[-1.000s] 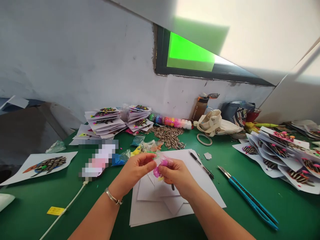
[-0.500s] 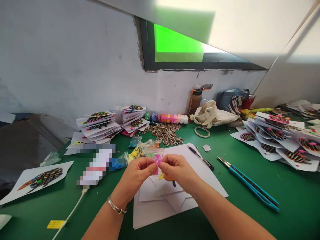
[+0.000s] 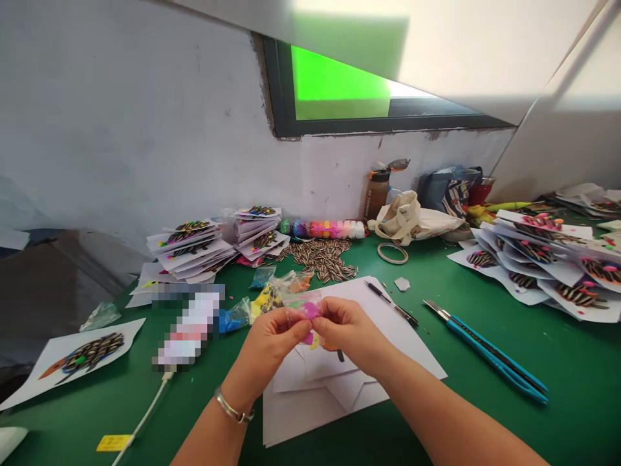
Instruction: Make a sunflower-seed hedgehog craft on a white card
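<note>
My left hand [image 3: 272,342] and my right hand [image 3: 350,330] meet over the white paper sheets [image 3: 402,353]. Between them they pinch a small clear plastic bag [image 3: 297,301] with bright pink clay [image 3: 312,309] in it. Thumbs and forefingers of both hands press on the bag from either side. A silver bangle [image 3: 233,406] circles my left wrist. Just below the fingers, bits of yellow and orange show on the paper, partly hidden by my right hand. Small bags of yellow clay [image 3: 262,303] and blue clay [image 3: 235,317] lie beyond my left hand.
Sunflower seeds [image 3: 325,259] are heaped at the back. Stacked seed pictures [image 3: 194,249] stand left, more seed pictures [image 3: 538,259] right. A pen [image 3: 392,303], a blue-handled cutter [image 3: 490,353] and a tape roll [image 3: 392,254] lie right. A cable [image 3: 145,414] crosses the left front.
The view has shifted slightly. Both hands stay at the bag, and the pink clay shows a little more between the fingertips.
</note>
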Tool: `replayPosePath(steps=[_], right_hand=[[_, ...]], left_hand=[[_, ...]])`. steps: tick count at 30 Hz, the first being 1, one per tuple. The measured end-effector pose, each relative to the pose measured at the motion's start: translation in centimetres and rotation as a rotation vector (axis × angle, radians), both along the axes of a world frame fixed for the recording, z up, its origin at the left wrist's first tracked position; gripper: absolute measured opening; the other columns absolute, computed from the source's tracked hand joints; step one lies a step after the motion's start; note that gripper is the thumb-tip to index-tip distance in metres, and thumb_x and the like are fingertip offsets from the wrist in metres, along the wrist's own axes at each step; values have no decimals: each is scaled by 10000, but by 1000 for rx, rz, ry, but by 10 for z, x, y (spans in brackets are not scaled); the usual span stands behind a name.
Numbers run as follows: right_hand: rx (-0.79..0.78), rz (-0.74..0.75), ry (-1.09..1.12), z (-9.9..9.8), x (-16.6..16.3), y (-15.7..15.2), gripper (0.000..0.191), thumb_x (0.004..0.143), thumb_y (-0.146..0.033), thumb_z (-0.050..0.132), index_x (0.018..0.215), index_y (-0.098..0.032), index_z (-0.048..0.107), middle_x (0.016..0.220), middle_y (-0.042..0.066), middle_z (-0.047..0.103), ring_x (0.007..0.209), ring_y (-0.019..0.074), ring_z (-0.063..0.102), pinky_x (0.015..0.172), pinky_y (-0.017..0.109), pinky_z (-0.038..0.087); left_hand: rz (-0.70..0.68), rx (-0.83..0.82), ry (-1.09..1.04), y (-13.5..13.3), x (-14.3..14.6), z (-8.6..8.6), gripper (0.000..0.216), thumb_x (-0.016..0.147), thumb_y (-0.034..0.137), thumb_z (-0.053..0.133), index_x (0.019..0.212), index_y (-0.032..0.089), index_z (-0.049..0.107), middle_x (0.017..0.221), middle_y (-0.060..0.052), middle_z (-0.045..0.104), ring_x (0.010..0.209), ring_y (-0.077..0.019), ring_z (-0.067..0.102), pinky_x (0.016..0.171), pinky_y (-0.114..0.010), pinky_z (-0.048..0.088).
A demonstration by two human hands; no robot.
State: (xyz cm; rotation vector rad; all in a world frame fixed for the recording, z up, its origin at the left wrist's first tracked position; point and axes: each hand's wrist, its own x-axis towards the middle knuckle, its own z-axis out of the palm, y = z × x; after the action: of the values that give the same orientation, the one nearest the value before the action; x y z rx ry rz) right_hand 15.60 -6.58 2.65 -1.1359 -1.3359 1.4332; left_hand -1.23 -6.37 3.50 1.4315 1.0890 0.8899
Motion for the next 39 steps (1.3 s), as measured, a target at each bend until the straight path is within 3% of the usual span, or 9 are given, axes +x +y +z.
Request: replayPosePath(steps=[5, 14, 19, 23, 30, 35, 39], right_hand=[[-4, 17, 32, 4, 2, -1, 236, 709, -383, 695, 682, -178, 581, 601, -30, 541, 532, 87, 423, 477, 214, 321], [-82, 121, 88, 2, 9, 2, 257, 749, -400, 653, 889, -186, 683, 626, -31, 545, 502, 72, 397, 465, 212, 296], [-87, 91, 43, -3, 9, 3, 226, 751, -399, 657, 787, -180, 613, 553, -50, 489, 466, 65, 350, 437, 201, 261], [-38, 81, -8, -4, 6, 1, 258, 751, -398, 682, 725, -187, 536, 557, -43, 527, 502, 74, 379, 445, 189, 254], [-55, 131, 26, -7, 8, 3, 348, 753, -521, 676, 766, -177, 627, 575, -35, 516, 486, 70, 367, 446, 201, 266], [3, 173, 54, -4, 8, 2, 340, 768, -509, 659, 755, -170, 633, 627, -16, 543, 528, 77, 403, 470, 201, 297], [-44, 115, 7, -8, 9, 4, 324, 753, -490, 679, 746, -183, 575, 590, -35, 517, 498, 70, 382, 448, 189, 281]], left_hand=[[-32, -7, -37, -2, 3, 1, 253, 781, 418, 698, 742, 169, 710, 738, -38, 706, 710, -172, 616, 689, -283, 497], [-8, 1, -1, 0, -2, 0, 237, 791, 398, 698, 707, 177, 703, 701, -12, 681, 689, -151, 591, 666, -254, 467], [-33, 1, 21, -1, 0, 0, 245, 797, 413, 693, 748, 174, 710, 704, -20, 698, 678, -149, 596, 654, -253, 462], [-98, 17, -10, -2, 2, 2, 206, 830, 379, 669, 851, 178, 708, 706, -17, 699, 697, -150, 610, 675, -255, 470], [-42, 24, -19, -1, -1, 1, 253, 823, 389, 673, 722, 157, 666, 646, -11, 657, 630, -128, 566, 603, -232, 441], [-41, 37, -29, -1, 0, 1, 334, 809, 418, 681, 617, 152, 621, 622, -4, 627, 600, -112, 526, 563, -216, 414], [-54, 26, -56, -3, 4, 3, 218, 826, 380, 678, 784, 167, 699, 668, -6, 675, 650, -124, 581, 620, -223, 449]])
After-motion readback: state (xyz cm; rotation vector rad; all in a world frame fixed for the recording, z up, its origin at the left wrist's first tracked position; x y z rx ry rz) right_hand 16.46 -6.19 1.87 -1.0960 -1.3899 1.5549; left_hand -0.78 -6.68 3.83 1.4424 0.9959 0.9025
